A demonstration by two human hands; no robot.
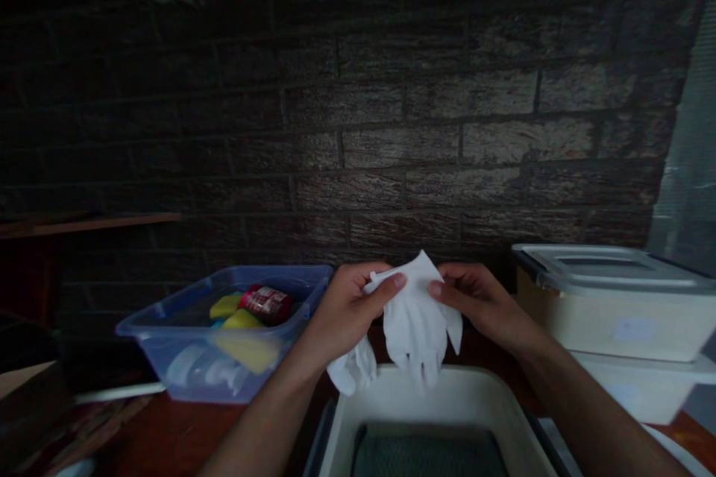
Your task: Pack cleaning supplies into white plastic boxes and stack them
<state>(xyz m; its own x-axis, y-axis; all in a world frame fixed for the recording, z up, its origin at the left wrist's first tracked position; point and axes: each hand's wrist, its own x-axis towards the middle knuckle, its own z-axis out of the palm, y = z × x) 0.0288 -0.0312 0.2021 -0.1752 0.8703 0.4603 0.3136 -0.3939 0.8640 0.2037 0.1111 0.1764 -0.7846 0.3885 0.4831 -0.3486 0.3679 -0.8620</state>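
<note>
Between my two hands hang white fabric gloves (417,320), their fingers dangling downward. My left hand (358,302) pinches the cuff edge with the thumb on top. On the other side, my right hand (475,298) grips the cloth the same way, thumb in front and fingers behind. Another glove part (355,367) droops below my left hand. Just under the gloves stands a white open bin (464,384) with dark green material (430,455) inside it.
To the left, a clear bluish plastic tub (168,324) holds yellow sponges (246,346), a red package (267,303) and white items. Stacked lidded white boxes (620,313) stand at the right. Behind everything rises a dark brick wall (391,141). A wooden shelf (112,223) juts in at left.
</note>
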